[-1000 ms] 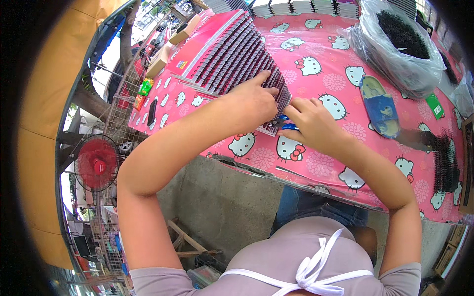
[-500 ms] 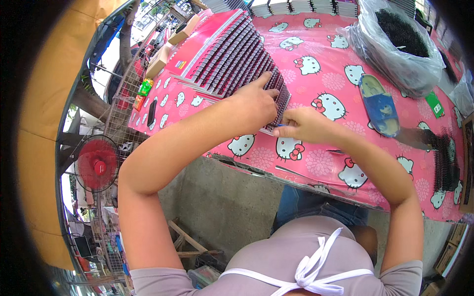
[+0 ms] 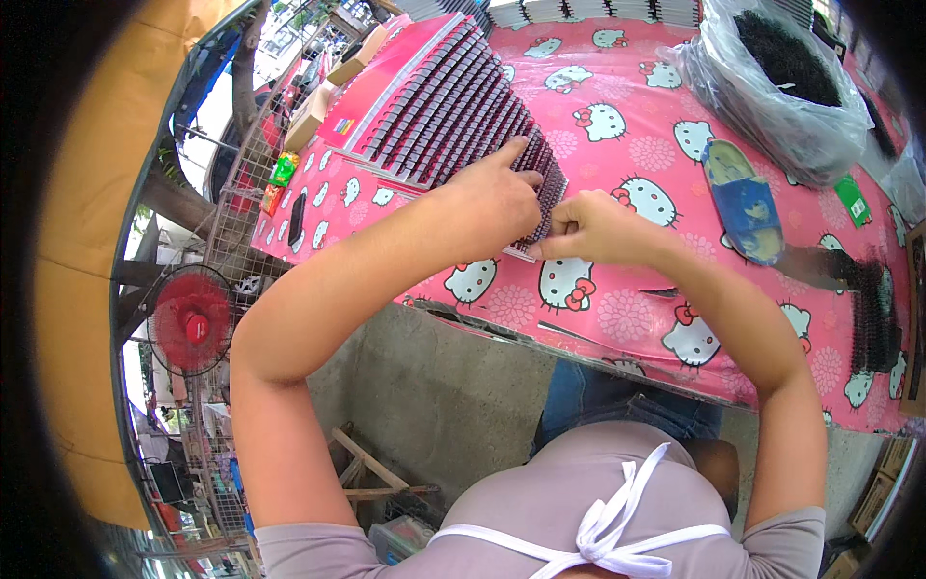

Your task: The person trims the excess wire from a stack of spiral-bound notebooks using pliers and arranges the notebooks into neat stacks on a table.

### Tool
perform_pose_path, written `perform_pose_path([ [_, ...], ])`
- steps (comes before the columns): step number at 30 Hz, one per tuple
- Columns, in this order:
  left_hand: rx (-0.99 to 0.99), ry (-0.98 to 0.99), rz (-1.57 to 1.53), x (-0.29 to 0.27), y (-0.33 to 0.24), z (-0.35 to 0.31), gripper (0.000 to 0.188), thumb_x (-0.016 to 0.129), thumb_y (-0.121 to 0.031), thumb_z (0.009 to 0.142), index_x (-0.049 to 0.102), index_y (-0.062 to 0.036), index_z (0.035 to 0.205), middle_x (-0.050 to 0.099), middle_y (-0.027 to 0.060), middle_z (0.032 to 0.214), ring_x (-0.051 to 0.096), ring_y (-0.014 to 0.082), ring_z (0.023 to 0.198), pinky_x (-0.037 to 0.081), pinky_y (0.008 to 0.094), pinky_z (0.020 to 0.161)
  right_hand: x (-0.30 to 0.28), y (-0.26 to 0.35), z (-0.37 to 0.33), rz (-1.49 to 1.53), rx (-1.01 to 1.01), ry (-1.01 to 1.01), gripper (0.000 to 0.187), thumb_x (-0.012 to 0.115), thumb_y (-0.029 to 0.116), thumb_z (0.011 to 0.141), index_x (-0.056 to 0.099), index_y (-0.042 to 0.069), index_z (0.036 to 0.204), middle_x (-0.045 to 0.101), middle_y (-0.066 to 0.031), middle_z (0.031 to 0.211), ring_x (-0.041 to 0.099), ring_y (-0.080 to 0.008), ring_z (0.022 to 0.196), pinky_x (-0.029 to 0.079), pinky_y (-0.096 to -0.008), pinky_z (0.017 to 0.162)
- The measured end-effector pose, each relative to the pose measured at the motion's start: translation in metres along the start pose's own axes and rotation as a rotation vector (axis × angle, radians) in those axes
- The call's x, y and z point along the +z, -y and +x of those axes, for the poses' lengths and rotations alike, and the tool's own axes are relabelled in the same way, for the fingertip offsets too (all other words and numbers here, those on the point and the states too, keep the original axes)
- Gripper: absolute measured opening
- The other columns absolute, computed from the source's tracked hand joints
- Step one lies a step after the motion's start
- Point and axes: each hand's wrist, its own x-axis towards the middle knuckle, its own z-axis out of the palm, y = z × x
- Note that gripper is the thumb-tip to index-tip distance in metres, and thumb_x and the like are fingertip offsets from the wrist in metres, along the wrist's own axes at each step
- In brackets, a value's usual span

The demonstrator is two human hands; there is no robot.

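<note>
A tall stack of notebooks [image 3: 333, 121] with pink-red covers and black comb-like bindings [image 3: 444, 106] leans in steps across the left half of the table. Over its near end lies my left hand [image 3: 494, 196], index finger stretched along the bindings and a second finger apart; its thumb is hidden. My right hand [image 3: 590, 228] is at the stack's lower right corner, thumb and curled index finger pinched together close to the bindings. What sits between those fingertips is too small to make out.
A blue and tan slipper [image 3: 743, 203] lies right of my hands, near a green packet [image 3: 853, 201]. Behind stands a clear plastic bag [image 3: 714, 77] of black coils. Loose black binding strips [image 3: 873, 318] lie at the right edge. A red fan [image 3: 193, 318] stands left of the pink table [image 3: 617, 318].
My right hand has shifted slightly up, with its fingers more curled. A thin blue bit at its fingertips no longer shows. My left hand has stayed almost in place.
</note>
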Motion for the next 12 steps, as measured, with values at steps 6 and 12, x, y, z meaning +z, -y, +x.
perform_pose_path([
  [6, 0.033, -0.195, -0.045, 0.021, -0.002, 0.005, 0.021, 0.061, -0.014, 0.078, 0.072, -0.0167, 0.095, 0.063, -0.0035, 0.121, 0.045, 0.0188, 0.129, 0.017, 0.0530, 0.114, 0.006, -0.002, 0.000, -0.018, 0.089, 0.039, 0.044, 0.073, 0.042, 0.078, 0.060, 0.000, 0.080, 0.059, -0.0092, 0.069, 0.060, -0.0219, 0.063, 0.045, -0.0375, 0.057],
  [12, -0.009, -0.057, -0.023, 0.010, -0.003, 0.008, 0.014, 0.062, -0.014, 0.076, 0.072, -0.0135, 0.086, 0.064, -0.0029, 0.119, 0.045, 0.0178, 0.129, 0.018, 0.0540, 0.114, 0.024, -0.008, -0.024, -0.493, -0.128, -0.203, 0.056, 0.075, 0.043, 0.073, 0.056, 0.006, 0.109, 0.055, -0.0158, 0.108, 0.057, -0.0286, 0.104, 0.043, -0.0482, 0.090],
])
